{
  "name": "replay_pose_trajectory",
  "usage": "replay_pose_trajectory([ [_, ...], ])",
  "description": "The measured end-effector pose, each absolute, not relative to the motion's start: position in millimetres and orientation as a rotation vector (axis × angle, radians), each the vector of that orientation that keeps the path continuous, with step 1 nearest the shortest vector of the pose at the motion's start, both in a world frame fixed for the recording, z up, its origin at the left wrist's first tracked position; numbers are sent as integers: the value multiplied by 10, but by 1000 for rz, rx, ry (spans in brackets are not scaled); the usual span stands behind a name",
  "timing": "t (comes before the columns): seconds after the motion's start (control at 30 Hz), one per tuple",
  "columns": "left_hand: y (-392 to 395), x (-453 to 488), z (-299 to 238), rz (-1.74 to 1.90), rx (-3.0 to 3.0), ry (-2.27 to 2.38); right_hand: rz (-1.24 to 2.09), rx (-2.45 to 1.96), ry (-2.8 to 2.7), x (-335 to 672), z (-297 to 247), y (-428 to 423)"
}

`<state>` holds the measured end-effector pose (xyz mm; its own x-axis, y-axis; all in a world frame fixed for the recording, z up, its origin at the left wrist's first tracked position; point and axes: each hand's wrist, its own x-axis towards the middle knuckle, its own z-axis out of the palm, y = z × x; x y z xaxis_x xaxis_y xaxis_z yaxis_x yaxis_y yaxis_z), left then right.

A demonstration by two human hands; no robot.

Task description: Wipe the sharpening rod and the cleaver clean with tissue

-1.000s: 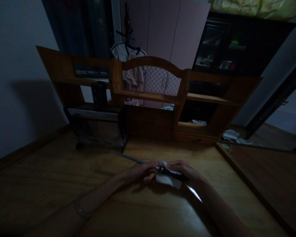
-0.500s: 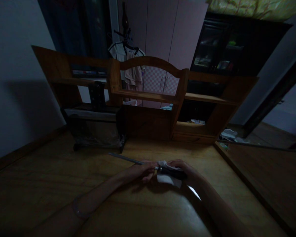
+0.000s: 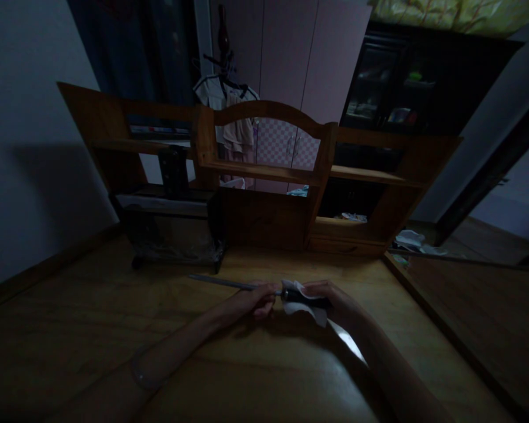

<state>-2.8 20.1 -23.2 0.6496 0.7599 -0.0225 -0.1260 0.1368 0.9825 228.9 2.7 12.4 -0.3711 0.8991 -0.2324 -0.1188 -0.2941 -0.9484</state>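
My left hand [image 3: 251, 298] is closed around the metal shaft of a long rod-like tool [image 3: 223, 283], which points left over the wooden desk [image 3: 114, 329]. The tool's dark handle [image 3: 304, 298] lies under my right hand [image 3: 330, 296]. That hand presses a white cloth [image 3: 311, 308] around the handle. Both hands hover just above the desk, near its middle. The room is dim, so fine detail of the tool is hard to see.
A wooden shelf unit [image 3: 268, 170] stands across the back of the desk. A dark rack wrapped in clear plastic [image 3: 171, 226] sits at its left. Crumpled white paper [image 3: 412, 241] lies at the right. A bracelet [image 3: 141, 370] circles my left wrist.
The tool has tilted a little flatter and both hands have risen slightly. The white cloth has shifted round the handle under my right hand.
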Motion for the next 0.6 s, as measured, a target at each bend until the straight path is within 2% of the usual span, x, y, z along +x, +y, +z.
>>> replay_pose_trajectory([
  [0.33, 275, -91, -243, 788, 1045, 600, 1563, -1109, -1041, 2328, 101, 135],
  [0.6, 247, -57, -242, 708, 1038, 641, 810, -1080, -1864, 2199, 183, -53],
])
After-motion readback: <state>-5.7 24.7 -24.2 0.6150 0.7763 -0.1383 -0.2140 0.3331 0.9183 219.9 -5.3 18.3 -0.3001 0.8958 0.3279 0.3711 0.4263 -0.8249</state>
